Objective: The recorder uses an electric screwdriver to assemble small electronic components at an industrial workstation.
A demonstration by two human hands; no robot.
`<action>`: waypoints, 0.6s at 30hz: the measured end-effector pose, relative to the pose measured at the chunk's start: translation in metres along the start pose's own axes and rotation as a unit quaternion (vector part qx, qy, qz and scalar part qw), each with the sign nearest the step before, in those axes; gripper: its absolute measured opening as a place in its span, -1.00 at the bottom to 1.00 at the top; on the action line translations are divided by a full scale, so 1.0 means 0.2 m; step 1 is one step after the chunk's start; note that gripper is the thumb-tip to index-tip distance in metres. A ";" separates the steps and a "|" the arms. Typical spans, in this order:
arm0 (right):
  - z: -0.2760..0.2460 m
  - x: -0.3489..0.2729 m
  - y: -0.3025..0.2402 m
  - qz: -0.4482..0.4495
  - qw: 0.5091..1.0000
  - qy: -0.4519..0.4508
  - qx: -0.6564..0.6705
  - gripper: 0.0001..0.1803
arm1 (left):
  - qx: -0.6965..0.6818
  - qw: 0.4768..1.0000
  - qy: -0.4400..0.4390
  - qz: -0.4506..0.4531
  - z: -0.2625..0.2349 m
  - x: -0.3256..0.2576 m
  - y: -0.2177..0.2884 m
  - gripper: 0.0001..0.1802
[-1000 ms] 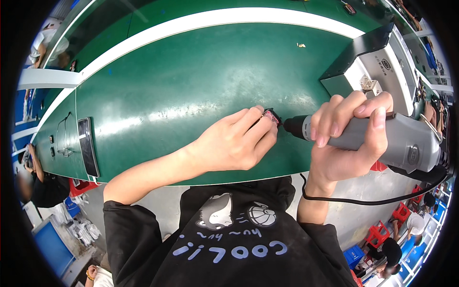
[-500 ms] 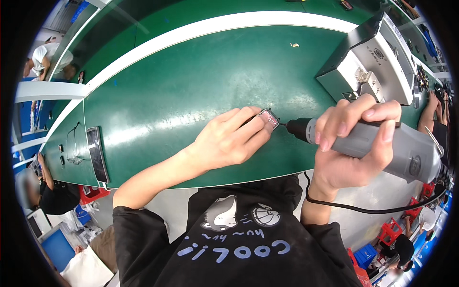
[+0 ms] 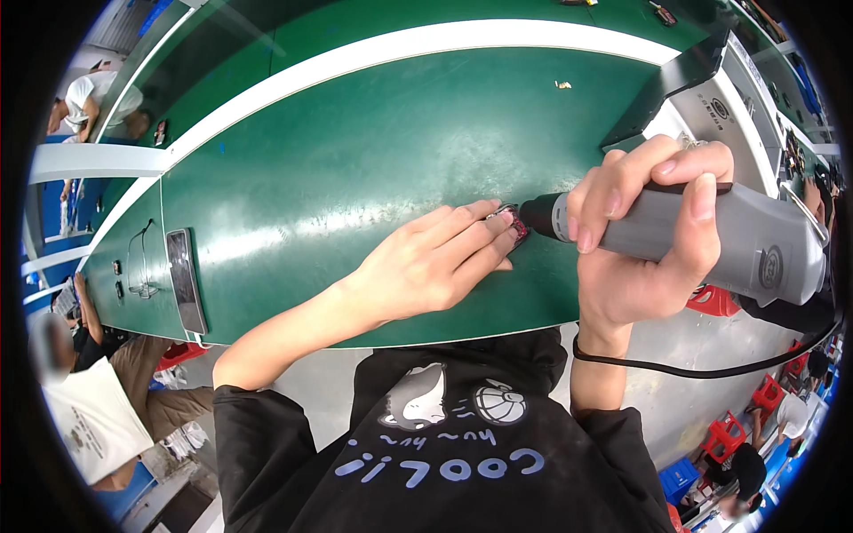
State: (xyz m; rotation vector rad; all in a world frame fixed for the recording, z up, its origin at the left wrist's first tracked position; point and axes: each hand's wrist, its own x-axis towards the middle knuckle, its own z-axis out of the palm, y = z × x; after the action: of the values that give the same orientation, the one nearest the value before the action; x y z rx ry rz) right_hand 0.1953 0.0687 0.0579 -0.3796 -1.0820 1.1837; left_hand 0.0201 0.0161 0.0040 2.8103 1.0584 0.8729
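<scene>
My left hand (image 3: 434, 256) is closed on a small dark-framed rectangular device (image 3: 521, 229) with a reddish inner face, held low over the green table. Its fingertips cover much of the device. My right hand (image 3: 650, 240) wraps around a grey electric screwdriver (image 3: 755, 233), which lies nearly level with its black nose pointing left. That nose is right up against the device's right edge; the bit itself cannot be made out. From the screwdriver's rear end a black cord (image 3: 702, 372) loops back below my right wrist.
A silver and black box-shaped machine (image 3: 739, 111) stands at the far right, partly behind my right hand. A phone (image 3: 186, 282) with a cable and a thin wire frame (image 3: 140, 262) lie at left. A small scrap (image 3: 562, 85) rests farther back. Other people sit around.
The screwdriver has come closer to the device, closing the gap at its nose. The device has tilted in my left fingers. At lower left, another person has shifted position.
</scene>
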 end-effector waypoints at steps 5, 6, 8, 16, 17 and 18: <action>0.00 0.01 0.01 0.020 1.000 0.008 -0.010 -0.72 | 0.024 1.000 0.017 0.002 0.01 -0.01 0.01 -0.67; 0.00 0.01 0.01 0.023 1.000 0.007 -0.010 -0.72 | 0.032 0.999 0.014 0.005 0.02 -0.01 0.01 -0.68; 0.01 0.02 0.02 0.030 0.999 0.010 -0.012 -0.71 | 0.039 0.999 0.012 0.006 0.02 -0.02 0.01 -0.69; 0.00 0.04 0.03 0.045 0.999 0.002 -0.017 -0.70 | -0.013 0.999 0.021 -0.033 0.03 -0.02 0.02 -0.68; 0.00 0.04 0.03 0.048 0.999 -0.003 -0.025 -0.70 | -0.013 0.999 0.021 -0.034 0.03 -0.03 0.02 -0.68; 0.00 0.04 0.03 0.050 0.998 -0.008 -0.034 -0.70 | -0.020 0.999 0.020 -0.035 0.04 -0.03 0.01 -0.67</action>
State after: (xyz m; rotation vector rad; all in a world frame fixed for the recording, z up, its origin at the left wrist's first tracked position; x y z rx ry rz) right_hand 0.1914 0.0789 0.0576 -0.4838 -1.1297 1.2423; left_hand 0.0218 0.0119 -0.0046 2.7172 1.1242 0.9349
